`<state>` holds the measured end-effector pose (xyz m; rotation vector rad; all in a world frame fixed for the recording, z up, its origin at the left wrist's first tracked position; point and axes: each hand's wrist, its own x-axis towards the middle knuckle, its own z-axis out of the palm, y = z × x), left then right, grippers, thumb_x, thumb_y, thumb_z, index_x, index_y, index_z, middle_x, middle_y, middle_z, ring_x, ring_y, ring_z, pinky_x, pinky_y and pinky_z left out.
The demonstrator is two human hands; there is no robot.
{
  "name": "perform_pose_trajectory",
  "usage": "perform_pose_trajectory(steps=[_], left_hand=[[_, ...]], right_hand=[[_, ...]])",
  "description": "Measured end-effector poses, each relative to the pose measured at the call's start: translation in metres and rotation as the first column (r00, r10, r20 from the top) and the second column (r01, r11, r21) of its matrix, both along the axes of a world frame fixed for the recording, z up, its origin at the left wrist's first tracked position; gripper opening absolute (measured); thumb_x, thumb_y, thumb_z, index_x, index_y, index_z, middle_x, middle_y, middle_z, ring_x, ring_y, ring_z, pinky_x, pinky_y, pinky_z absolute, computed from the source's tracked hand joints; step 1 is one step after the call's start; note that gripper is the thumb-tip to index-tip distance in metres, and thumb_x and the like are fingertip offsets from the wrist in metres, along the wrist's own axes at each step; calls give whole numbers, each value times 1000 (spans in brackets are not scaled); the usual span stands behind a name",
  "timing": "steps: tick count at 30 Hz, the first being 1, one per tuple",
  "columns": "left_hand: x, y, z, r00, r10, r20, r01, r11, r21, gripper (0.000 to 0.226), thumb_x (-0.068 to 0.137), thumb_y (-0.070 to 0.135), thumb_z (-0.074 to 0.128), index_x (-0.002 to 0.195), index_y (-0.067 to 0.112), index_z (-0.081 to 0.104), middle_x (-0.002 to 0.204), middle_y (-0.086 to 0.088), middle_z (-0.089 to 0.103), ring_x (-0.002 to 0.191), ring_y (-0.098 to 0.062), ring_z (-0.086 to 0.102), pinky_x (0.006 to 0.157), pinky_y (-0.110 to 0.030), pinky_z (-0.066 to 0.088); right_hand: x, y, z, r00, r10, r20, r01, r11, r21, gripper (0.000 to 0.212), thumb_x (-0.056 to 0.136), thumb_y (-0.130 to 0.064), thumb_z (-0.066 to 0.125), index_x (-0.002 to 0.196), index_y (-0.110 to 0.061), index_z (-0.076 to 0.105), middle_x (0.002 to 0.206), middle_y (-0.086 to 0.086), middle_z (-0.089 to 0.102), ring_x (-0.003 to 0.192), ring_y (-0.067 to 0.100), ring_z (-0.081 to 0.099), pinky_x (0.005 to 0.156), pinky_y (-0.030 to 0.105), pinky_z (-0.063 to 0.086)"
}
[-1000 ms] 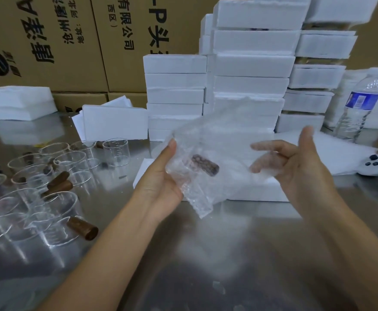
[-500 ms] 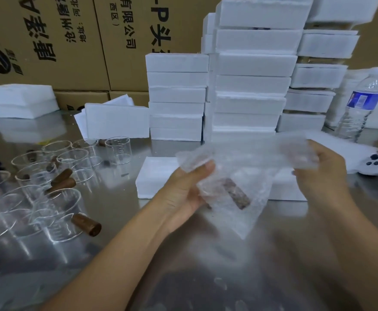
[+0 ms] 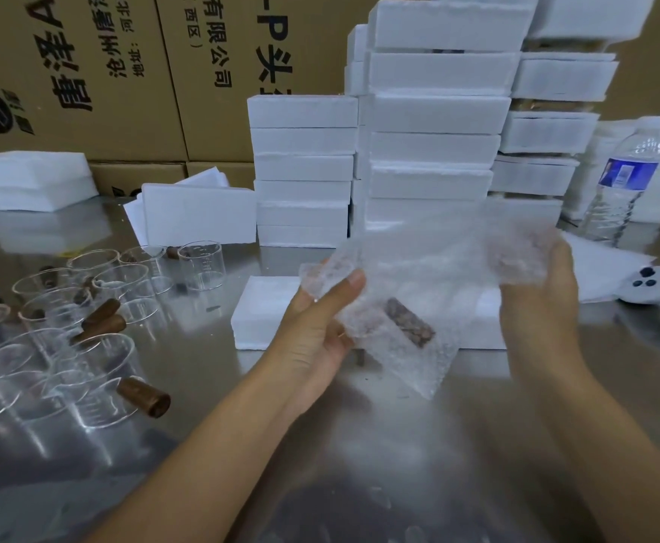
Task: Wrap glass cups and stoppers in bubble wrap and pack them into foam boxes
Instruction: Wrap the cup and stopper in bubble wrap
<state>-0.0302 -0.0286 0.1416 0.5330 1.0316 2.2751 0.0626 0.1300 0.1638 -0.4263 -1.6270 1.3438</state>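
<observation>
brown stopper tilted inside bubble wrap

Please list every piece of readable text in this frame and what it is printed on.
"唐泽A": large print, left cardboard box.
"沧州唐…", "地址:河北…": smaller lines, same box, cut off.
"有限公司", "(西区)": middle cardboard box.
"-P头": further right on that box, cut off.
Water bottle label: too blurred to read.
Glass cup graduation marks: too faint to read.

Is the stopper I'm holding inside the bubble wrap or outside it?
Inside. The stopper shows dimly through the bubble wrap, which the left hand and right hand hold up off the table.
</observation>
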Motion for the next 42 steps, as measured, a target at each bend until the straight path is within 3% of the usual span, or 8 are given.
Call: perform_pose_trajectory(steps=[3, 7, 10, 16, 20, 25, 32, 42], left_hand=[[-1, 1, 1, 995, 25, 97, -39, 989, 143, 35, 68, 18, 77, 103, 17, 70, 107, -8, 72, 92, -21, 70, 76, -33, 58], [-2, -2, 3, 988, 6, 152, -39, 976, 215, 35, 73, 20, 67, 107, 15, 67, 111, -10, 70, 98, -22, 69, 77, -33, 58], [0, -3, 5, 996, 18, 90, -34, 982, 184, 51, 73, 26, 68, 122, 13, 60, 118, -12, 67, 104, -25, 66, 77, -34, 57], [-1, -1, 2, 989, 139, -58, -137, 990, 33, 75, 66, 28, 82, 132, 14, 51, 124, -8, 65, 114, -26, 62, 93, -39, 50], [-6, -3, 1, 939, 226, -258, -269, 953, -143, 67, 49, 40, 84, 109, 27, 57, 106, 6, 71, 105, -19, 66, 95, -40, 51], [-9, -8, 3, 819, 256, -514, -447, 846, -290, 67, 44, 61, 80, 101, 35, 56, 105, 12, 66, 105, -13, 63, 94, -42, 50], [-5, -11, 2, 942, 95, -321, -168, 963, -209, 53, 63, 41, 79, 111, 30, 60, 118, -1, 62, 97, -23, 68, 63, -34, 57], [-3, -10, -2, 844, -23, -535, -186, 924, -333, 48, 54, 40, 82, 98, 41, 62, 109, -6, 69, 97, -31, 67, 81, -43, 56]], right_hand=[[-8, -15, -11, 987, -23, 157, 35, 996, -79, 63, 88, -52, 51, 141, -21, 34, 124, -14, 48, 112, 5, 45, 86, 17, 33], [-18, -29, -17, 884, 450, 127, -382, 852, -358, 74, 56, -82, 50, 100, -25, 69, 103, -5, 73, 94, 11, 69, 88, 35, 49], [-17, -32, -25, 770, 618, 157, -594, 785, -175, 62, 58, -81, 61, 96, -34, 72, 100, -3, 74, 96, 18, 70, 85, 36, 56], [-13, -33, -21, 876, 483, 7, -480, 873, -86, 26, 66, -30, 74, 90, -20, 69, 83, -5, 75, 78, 10, 71, 61, 18, 54], [-10, -27, -15, 920, 390, 21, -390, 921, -28, 3, 79, -21, 68, 83, -21, 69, 73, -8, 73, 67, 5, 69, 58, 13, 50], [-7, -23, -11, 921, 389, -12, -388, 918, -86, 11, 71, -32, 72, 76, -22, 72, 75, -7, 74, 71, 5, 69, 62, 13, 51], [-6, -24, -9, 933, 354, 70, -351, 935, -49, 35, 61, -65, 58, 71, -36, 74, 79, -18, 72, 73, -4, 66, 61, 7, 47], [-5, -17, -8, 946, 321, 34, -321, 947, -13, 31, 81, -7, 68, 54, -22, 65, 51, -13, 55, 51, 0, 53, 50, 12, 47]])
